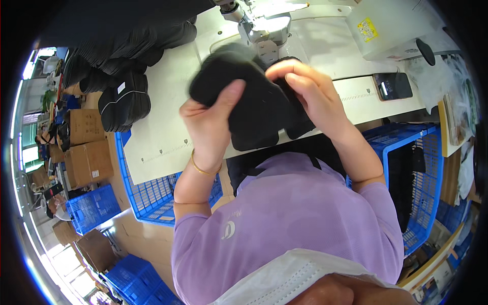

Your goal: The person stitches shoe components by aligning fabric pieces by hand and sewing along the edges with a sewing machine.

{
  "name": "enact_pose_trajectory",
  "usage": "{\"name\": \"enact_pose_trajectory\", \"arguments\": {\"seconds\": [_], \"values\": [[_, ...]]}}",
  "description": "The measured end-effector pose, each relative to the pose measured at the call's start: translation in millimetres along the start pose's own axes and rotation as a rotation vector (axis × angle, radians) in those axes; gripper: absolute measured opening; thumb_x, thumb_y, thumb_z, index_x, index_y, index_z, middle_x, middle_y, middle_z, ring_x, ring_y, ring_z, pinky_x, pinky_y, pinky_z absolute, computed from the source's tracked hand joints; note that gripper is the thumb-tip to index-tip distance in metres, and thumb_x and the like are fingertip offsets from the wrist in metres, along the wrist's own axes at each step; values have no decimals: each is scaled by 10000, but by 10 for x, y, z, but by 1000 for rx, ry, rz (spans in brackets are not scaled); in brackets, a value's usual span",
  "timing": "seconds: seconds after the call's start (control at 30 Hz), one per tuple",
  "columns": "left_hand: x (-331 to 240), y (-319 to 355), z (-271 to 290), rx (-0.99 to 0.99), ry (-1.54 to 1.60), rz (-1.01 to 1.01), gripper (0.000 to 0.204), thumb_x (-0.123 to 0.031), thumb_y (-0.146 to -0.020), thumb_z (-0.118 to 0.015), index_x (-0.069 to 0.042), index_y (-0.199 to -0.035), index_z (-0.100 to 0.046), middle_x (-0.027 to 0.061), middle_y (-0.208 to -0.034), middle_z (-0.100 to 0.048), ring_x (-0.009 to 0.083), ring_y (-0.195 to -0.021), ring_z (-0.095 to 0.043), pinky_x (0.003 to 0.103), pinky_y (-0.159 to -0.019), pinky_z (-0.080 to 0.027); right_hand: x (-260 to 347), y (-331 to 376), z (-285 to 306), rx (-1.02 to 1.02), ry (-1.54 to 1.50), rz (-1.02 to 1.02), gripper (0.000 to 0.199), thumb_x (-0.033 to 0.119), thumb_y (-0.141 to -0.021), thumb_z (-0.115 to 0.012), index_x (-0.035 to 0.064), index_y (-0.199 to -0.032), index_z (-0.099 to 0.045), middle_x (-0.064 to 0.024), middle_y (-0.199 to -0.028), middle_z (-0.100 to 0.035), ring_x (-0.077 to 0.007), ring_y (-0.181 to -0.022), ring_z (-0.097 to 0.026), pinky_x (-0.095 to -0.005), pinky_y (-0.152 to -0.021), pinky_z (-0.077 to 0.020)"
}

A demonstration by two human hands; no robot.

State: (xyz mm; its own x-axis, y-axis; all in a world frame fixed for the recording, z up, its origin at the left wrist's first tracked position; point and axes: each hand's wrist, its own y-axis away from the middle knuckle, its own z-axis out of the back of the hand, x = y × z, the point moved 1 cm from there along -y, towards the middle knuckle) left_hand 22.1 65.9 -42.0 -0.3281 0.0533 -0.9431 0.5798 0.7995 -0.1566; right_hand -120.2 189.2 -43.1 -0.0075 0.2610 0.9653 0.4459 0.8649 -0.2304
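Over the front of the white table, my left hand [209, 122] grips a black, rounded fabric piece [259, 104] shaped like an insole, thumb on top. Its far end is smeared by motion. My right hand [315, 96] is closed, with thumb and index finger pinched near the right edge of the black pieces. A second black piece [303, 126] hangs below the right hand, partly covered. Whether the pieces are joined, I cannot tell. Just beyond my hands stands a sewing machine [267, 30], its lamp lit.
Stacks of black pieces [132, 48] and a string-tied bundle [125, 101] lie at the table's left. A phone [392, 86] rests at the right, near a translucent bin [394, 28]. Blue crates [152, 195] stand on both sides below the table. Cardboard boxes [89, 162] sit farther left.
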Motion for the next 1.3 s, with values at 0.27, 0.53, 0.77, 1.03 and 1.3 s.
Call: {"name": "enact_pose_trajectory", "arguments": {"seconds": [0.27, 0.53, 0.77, 1.03, 1.3], "values": [[123, -111, 176, -62, 247, 35, 222, 39, -908, -640, -24, -1121, -647, 101, -1074, -693, 200, -967, -680, 343, -874, -579, -110, 268, -133, -143, -46, -35, 84, 36, -916, -642, -47, -906, -646, -74, -1014, -616, -65, -740, -613, -193, -616, -526], [135, -176, 224, -47, 255, 76, 231, 39, -898, -652, -28, -1119, -641, 100, -1065, -694, 202, -963, -680, 341, -871, -579, -213, 245, -87, -122, 15, 8, 42, -20, -881, -658, -42, -864, -627, -85, -1028, -623, -98, -809, -662, -221, -680, -562], [32, -394, 139, -7, 123, 97, 291, 58, -864, -686, 10, -1140, -607, 95, -1060, -679, 183, -935, -671, 310, -851, -567, -114, 155, -114, -169, -140, -120, 74, 18, -906, -646, -37, -945, -615, -88, -927, -661, -104, -770, -675, -229, -661, -558], [-145, -1041, -16, 151, -122, 46, 254, 60, -803, -752, 19, -1027, -641, 72, -970, -683, 148, -859, -661, 271, -787, -546, -3, -206, 10, -42, -142, -246, 185, 134, -971, -570, -37, -982, -639, -134, -838, -724, -130, -623, -688, -230, -556, -541], [-17, -1552, 87, 177, -84, 197, 191, 114, -761, -742, 6, -882, -640, 68, -867, -655, 177, -767, -658, 301, -697, -560, 17, -401, -4, -81, -176, -109, 177, 113, -958, -559, -56, -946, -610, -170, -828, -725, -169, -604, -697, -232, -521, -532]]}}
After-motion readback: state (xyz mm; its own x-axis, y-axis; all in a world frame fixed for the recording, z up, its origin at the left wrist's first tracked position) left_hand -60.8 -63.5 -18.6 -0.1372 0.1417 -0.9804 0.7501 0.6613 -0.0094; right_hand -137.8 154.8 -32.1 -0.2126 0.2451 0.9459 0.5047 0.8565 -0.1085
